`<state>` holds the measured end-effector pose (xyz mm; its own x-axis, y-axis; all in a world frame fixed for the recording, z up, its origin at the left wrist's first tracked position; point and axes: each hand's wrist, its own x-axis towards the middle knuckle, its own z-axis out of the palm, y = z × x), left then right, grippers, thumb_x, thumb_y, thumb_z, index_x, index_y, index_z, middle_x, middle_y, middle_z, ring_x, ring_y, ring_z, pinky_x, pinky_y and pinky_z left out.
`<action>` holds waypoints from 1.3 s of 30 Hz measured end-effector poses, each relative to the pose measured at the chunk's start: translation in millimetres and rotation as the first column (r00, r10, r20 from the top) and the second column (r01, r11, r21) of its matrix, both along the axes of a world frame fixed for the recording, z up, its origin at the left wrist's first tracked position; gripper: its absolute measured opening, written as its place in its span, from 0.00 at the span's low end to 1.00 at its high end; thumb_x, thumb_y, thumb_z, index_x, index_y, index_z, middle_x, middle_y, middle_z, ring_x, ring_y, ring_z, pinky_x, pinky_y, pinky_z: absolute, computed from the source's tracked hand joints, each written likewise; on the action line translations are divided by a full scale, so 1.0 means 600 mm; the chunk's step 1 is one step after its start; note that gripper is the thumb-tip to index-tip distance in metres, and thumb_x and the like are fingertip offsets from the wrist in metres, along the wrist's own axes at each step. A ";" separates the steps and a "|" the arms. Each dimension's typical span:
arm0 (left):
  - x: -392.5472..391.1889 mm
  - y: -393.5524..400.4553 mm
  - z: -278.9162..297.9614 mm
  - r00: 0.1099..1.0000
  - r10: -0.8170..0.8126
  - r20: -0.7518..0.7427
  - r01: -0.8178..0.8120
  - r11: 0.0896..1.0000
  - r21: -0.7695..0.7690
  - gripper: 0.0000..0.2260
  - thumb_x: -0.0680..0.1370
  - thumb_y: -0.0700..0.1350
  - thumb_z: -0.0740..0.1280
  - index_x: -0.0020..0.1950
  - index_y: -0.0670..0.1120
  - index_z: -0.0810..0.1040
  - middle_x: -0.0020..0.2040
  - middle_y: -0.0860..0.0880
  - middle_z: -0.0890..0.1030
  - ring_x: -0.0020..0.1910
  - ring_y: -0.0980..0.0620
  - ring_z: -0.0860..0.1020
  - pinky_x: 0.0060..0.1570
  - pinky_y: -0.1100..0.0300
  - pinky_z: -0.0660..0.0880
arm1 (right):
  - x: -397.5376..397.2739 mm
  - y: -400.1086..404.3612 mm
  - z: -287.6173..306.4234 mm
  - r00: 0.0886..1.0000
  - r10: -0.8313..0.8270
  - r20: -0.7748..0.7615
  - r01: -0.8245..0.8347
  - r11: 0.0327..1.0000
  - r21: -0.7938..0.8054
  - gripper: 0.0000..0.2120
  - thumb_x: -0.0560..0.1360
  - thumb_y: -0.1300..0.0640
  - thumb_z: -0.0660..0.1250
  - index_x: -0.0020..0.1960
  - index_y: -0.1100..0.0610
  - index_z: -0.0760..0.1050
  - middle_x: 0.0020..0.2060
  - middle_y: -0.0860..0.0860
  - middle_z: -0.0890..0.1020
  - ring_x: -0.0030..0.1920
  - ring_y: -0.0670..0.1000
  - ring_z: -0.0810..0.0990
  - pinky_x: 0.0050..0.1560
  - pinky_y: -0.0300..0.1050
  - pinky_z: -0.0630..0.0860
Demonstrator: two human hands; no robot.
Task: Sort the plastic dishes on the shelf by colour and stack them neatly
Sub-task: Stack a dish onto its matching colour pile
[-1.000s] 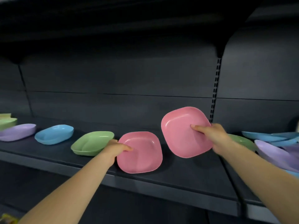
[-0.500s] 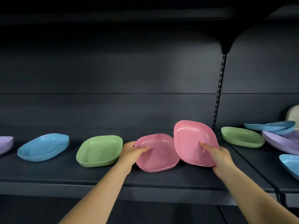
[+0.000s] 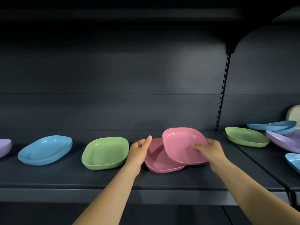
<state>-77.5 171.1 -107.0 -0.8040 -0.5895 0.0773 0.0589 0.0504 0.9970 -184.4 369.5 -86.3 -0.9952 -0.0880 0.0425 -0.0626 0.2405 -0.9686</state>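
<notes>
Right hand (image 3: pixel 209 151) gripping upper pink dish (image 3: pixel 181 142), tilted over lower pink dish (image 3: pixel 158 161) on shelf (image 3: pixel 162 181); left hand (image 3: pixel 139 148) fingers straight, touching lower dish's left rim.

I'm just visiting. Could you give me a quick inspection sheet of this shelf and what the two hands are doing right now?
Surface: dark shelf, dishes spread along it.
Job's things: upper pink dish tilted, overlapping lower pink dish, not yet nested; green dish and blue dish to the left; second green dish, blue dishes and purple dishes on the right bay.
Clutter: pale object at far right, unclear.
Hands: right hand grips upper pink dish; left hand at lower dish's rim, fingers straight.
Cables: nothing seen.
Surroundings: dark back panel, slotted upright.
</notes>
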 end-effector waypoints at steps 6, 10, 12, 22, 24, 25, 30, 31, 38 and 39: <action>0.001 0.003 0.004 1.000 -0.012 0.007 0.011 0.999 0.038 0.10 0.76 0.57 0.65 0.42 0.52 0.71 0.40 0.54 0.72 0.40 0.55 0.69 0.40 0.64 0.64 | 0.019 -0.056 0.018 0.993 0.033 -0.113 -0.004 0.968 0.251 0.05 0.68 0.63 0.66 0.42 0.55 0.74 0.39 0.53 0.80 0.45 0.58 0.80 0.47 0.50 0.77; 0.001 -0.002 0.000 1.000 -0.027 0.013 0.027 1.000 0.002 0.10 0.74 0.48 0.70 0.52 0.46 0.78 0.47 0.50 0.77 0.49 0.52 0.73 0.49 0.61 0.68 | 0.039 -0.081 0.000 0.988 0.133 -0.072 -0.103 0.942 0.320 0.13 0.68 0.59 0.67 0.52 0.54 0.74 0.51 0.54 0.78 0.54 0.58 0.76 0.56 0.52 0.75; 0.001 -0.002 0.000 0.998 -0.012 0.056 0.012 1.000 -0.002 0.23 0.74 0.39 0.71 0.68 0.44 0.72 0.61 0.50 0.76 0.59 0.51 0.74 0.56 0.61 0.68 | 0.049 -0.082 -0.013 0.976 0.215 -0.019 -0.195 0.917 0.349 0.24 0.64 0.56 0.73 0.59 0.53 0.71 0.57 0.53 0.75 0.59 0.57 0.74 0.62 0.54 0.73; -0.005 -0.016 -0.002 0.977 -0.014 0.212 0.038 0.993 -0.108 0.36 0.68 0.26 0.69 0.72 0.48 0.67 0.66 0.49 0.74 0.62 0.48 0.74 0.63 0.57 0.71 | 0.047 -0.072 -0.003 0.929 0.352 0.111 -0.369 0.872 0.323 0.25 0.65 0.63 0.76 0.58 0.57 0.70 0.51 0.52 0.79 0.52 0.53 0.78 0.56 0.46 0.74; -0.007 -0.019 0.002 0.966 -0.021 0.257 0.059 0.988 -0.144 0.36 0.68 0.26 0.68 0.73 0.48 0.67 0.66 0.50 0.74 0.62 0.48 0.74 0.64 0.55 0.71 | 0.043 -0.072 0.001 0.926 0.354 0.131 -0.377 0.863 0.336 0.26 0.64 0.63 0.77 0.59 0.59 0.71 0.52 0.53 0.79 0.52 0.53 0.77 0.54 0.44 0.74; -0.008 -0.019 0.004 0.962 -0.024 0.272 0.069 0.985 -0.159 0.37 0.68 0.26 0.68 0.73 0.49 0.67 0.66 0.50 0.74 0.62 0.48 0.73 0.65 0.55 0.70 | 0.041 -0.073 0.001 0.924 0.355 0.142 -0.382 0.858 0.344 0.27 0.64 0.63 0.77 0.60 0.59 0.71 0.53 0.53 0.79 0.53 0.53 0.77 0.54 0.44 0.74; -0.014 -0.016 0.018 0.927 -0.023 0.373 0.126 0.959 -0.254 0.36 0.69 0.28 0.69 0.74 0.47 0.65 0.67 0.49 0.73 0.62 0.49 0.72 0.63 0.60 0.69 | 0.036 -0.072 0.002 0.918 0.360 0.167 -0.396 0.849 0.349 0.34 0.63 0.61 0.78 0.65 0.59 0.68 0.58 0.54 0.78 0.57 0.54 0.77 0.57 0.45 0.74; -0.015 -0.013 0.024 0.912 -0.021 0.409 0.154 0.943 -0.294 0.35 0.69 0.29 0.69 0.74 0.46 0.64 0.67 0.48 0.73 0.62 0.49 0.72 0.63 0.60 0.69 | 0.037 -0.068 0.005 0.918 0.364 0.158 -0.397 0.848 0.350 0.34 0.64 0.59 0.78 0.67 0.59 0.68 0.59 0.54 0.77 0.57 0.54 0.76 0.56 0.44 0.74; -0.048 0.054 0.107 0.870 0.062 0.490 0.279 0.757 -0.590 0.35 0.73 0.46 0.71 0.76 0.47 0.59 0.76 0.47 0.61 0.72 0.48 0.64 0.69 0.57 0.64 | 0.003 0.064 0.084 0.909 0.398 -0.122 -0.305 0.836 0.457 0.31 0.69 0.51 0.75 0.68 0.55 0.68 0.58 0.54 0.75 0.52 0.49 0.75 0.51 0.39 0.69; -0.057 0.071 0.121 0.875 0.080 0.478 0.277 0.726 -0.629 0.34 0.74 0.47 0.71 0.76 0.46 0.60 0.75 0.47 0.61 0.72 0.48 0.64 0.68 0.57 0.64 | -0.008 0.095 0.100 0.897 0.409 -0.170 -0.271 0.811 0.518 0.31 0.69 0.50 0.75 0.67 0.54 0.69 0.60 0.53 0.76 0.53 0.48 0.75 0.53 0.38 0.69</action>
<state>-112.0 213.7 -34.3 -0.8975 -0.4398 0.0341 -0.3308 0.7222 0.6074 -189.1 426.6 -26.5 -0.8536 -0.4960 0.1593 -0.4603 0.5750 -0.6764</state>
